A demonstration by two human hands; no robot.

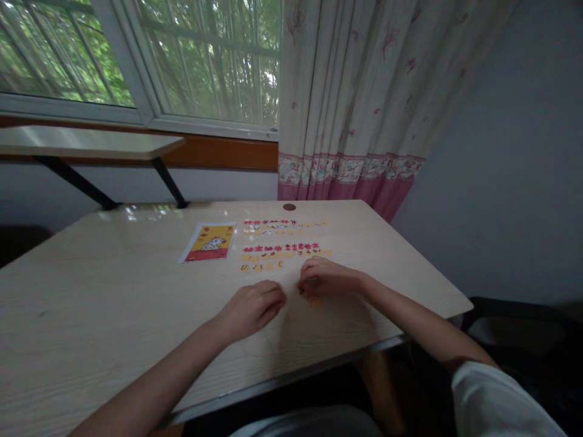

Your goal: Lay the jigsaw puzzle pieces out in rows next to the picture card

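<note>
Small jigsaw puzzle pieces lie in rows on the pale wooden table, among them a row of red pieces (303, 246) and a row of yellow ones with dark marks (262, 267). My right hand (325, 278) is just below these rows, its fingers pinched around a small dark puzzle piece (300, 291). Close beside that hand are a few orange-yellow pieces (314, 301). To its left, my left hand (259, 305) rests at the tabletop with fingers curled closed. Whatever it may hold is hidden.
A printed picture card (209, 242) of a white animal on yellow and red lies left of the rows. The table (113, 303) has a round brown cap (289, 207) near its back edge. A raised shelf (91, 142) stands back left, and a curtain (350, 121) hangs behind.
</note>
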